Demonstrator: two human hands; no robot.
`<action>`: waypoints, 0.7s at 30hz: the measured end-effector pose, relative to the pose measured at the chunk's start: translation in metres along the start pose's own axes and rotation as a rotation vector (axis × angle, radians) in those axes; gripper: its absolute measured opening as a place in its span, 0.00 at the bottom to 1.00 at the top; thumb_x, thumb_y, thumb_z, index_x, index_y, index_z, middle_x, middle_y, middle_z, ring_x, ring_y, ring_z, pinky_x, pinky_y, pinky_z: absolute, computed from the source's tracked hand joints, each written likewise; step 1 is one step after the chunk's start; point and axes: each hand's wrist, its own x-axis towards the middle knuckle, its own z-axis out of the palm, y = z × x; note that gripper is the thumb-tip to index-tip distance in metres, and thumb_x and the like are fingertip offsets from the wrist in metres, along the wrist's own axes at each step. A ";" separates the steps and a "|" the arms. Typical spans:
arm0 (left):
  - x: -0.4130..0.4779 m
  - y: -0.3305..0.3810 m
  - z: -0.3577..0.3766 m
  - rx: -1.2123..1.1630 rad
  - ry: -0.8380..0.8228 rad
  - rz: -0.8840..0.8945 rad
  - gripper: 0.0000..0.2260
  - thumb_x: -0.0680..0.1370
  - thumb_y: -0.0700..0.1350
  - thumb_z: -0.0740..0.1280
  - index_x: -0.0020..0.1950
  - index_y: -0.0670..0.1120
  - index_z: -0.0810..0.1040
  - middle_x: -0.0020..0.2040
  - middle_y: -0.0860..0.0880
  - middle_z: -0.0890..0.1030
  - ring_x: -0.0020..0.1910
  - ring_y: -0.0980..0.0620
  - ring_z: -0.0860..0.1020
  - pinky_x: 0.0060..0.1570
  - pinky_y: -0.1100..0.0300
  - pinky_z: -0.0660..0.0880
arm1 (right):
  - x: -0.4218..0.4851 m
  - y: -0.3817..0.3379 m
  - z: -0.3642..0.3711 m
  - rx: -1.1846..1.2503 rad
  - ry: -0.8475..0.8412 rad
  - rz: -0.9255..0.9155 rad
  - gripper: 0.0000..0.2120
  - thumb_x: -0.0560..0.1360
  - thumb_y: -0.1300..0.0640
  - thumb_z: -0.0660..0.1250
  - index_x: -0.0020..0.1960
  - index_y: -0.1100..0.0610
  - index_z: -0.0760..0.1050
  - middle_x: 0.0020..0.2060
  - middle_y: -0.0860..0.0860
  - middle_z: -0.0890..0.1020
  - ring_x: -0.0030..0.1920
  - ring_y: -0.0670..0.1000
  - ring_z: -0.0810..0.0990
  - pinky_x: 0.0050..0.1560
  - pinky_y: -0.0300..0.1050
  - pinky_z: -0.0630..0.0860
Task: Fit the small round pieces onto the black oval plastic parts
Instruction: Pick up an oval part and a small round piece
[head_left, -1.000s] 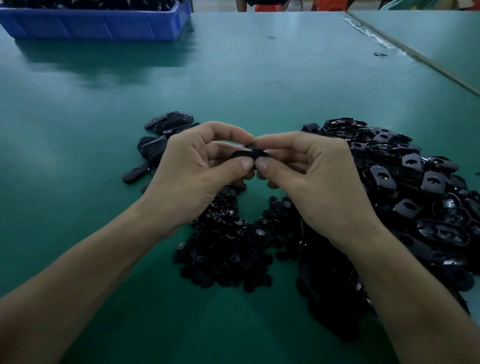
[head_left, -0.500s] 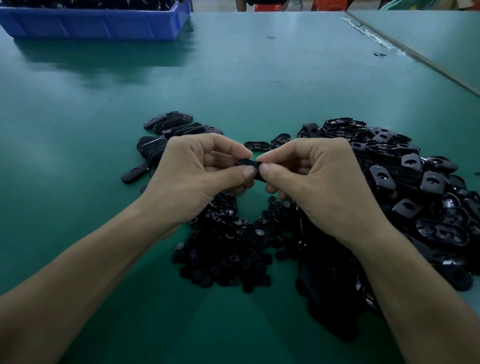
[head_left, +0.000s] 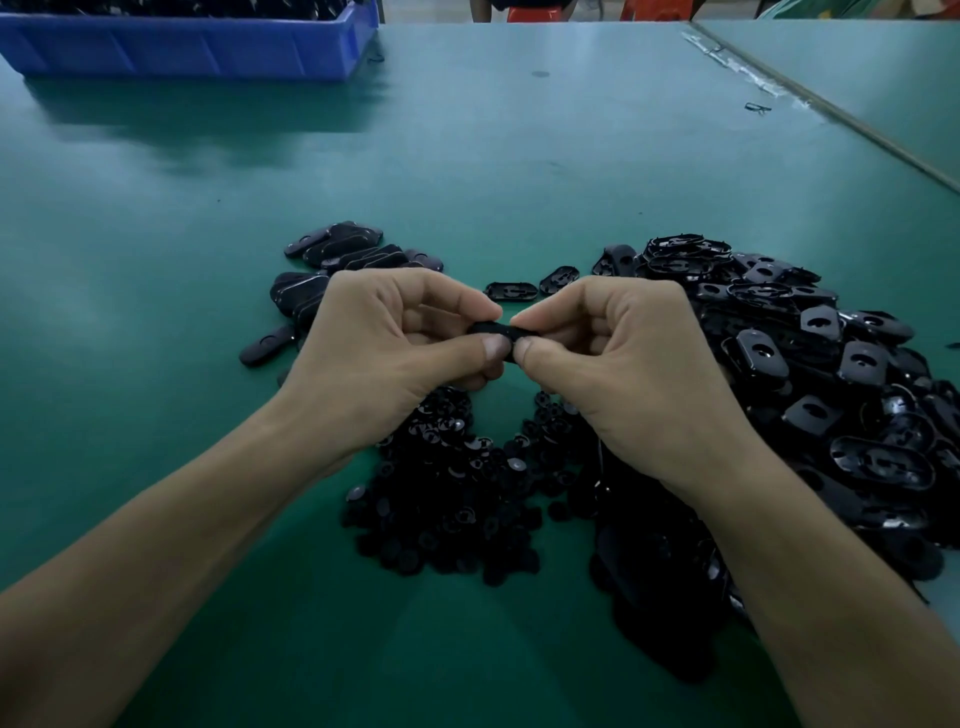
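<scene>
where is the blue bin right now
In the head view, the blue bin sits at the far left of the green table, well beyond the left hand.

Surface: green table (head_left: 467, 156) | far-left edge: blue bin (head_left: 182, 47) | beyond far edge: red stools (head_left: 535, 13) | right: adjoining table (head_left: 857, 62)

The black oval part (head_left: 493, 328) was largely covered by the left hand (head_left: 389, 358) and right hand (head_left: 628, 364); the blue bin (head_left: 197, 49) was cropped at the far-left edge.
</scene>
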 end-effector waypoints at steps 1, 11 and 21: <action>0.000 0.000 0.000 0.000 0.004 0.004 0.10 0.63 0.42 0.76 0.43 0.43 0.83 0.34 0.44 0.85 0.33 0.49 0.84 0.36 0.61 0.80 | 0.000 0.000 0.000 0.000 0.002 0.004 0.05 0.72 0.61 0.74 0.42 0.51 0.83 0.32 0.44 0.84 0.31 0.40 0.80 0.36 0.37 0.74; 0.003 -0.002 -0.003 0.035 0.020 0.051 0.08 0.65 0.41 0.77 0.42 0.43 0.83 0.34 0.44 0.85 0.32 0.49 0.84 0.35 0.59 0.82 | 0.000 -0.002 -0.001 -0.027 0.002 -0.026 0.07 0.72 0.62 0.74 0.43 0.50 0.84 0.32 0.44 0.85 0.34 0.43 0.84 0.38 0.41 0.79; 0.021 -0.012 -0.027 0.145 0.324 0.103 0.08 0.72 0.35 0.75 0.43 0.47 0.82 0.35 0.49 0.85 0.33 0.51 0.83 0.37 0.64 0.79 | 0.003 0.001 0.001 -0.191 0.237 -0.033 0.08 0.75 0.63 0.70 0.49 0.53 0.85 0.35 0.42 0.84 0.35 0.43 0.84 0.40 0.45 0.83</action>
